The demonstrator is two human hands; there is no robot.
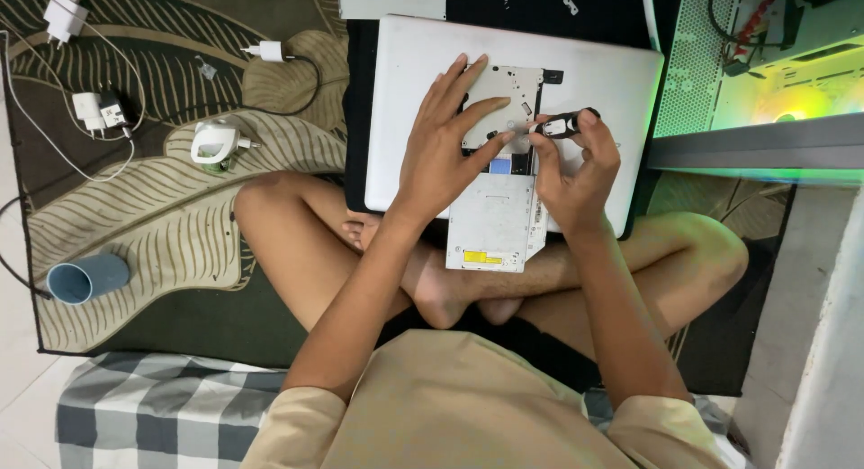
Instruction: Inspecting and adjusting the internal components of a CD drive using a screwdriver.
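Head view: screwdriver (565, 124) tip behind fingers (540, 149)

Matt bare-metal drive casing (493, 221); smooth silver plastic laptop (594, 68); woven rug (153, 217).

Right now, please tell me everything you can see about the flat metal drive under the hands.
The optical drive is a thin, silver-grey metal box with a yellow label near one corner. It lies flat on the white laptop, its near end overhanging the person's crossed legs. The left hand presses its far part; the right hand holds a small black tool over it.
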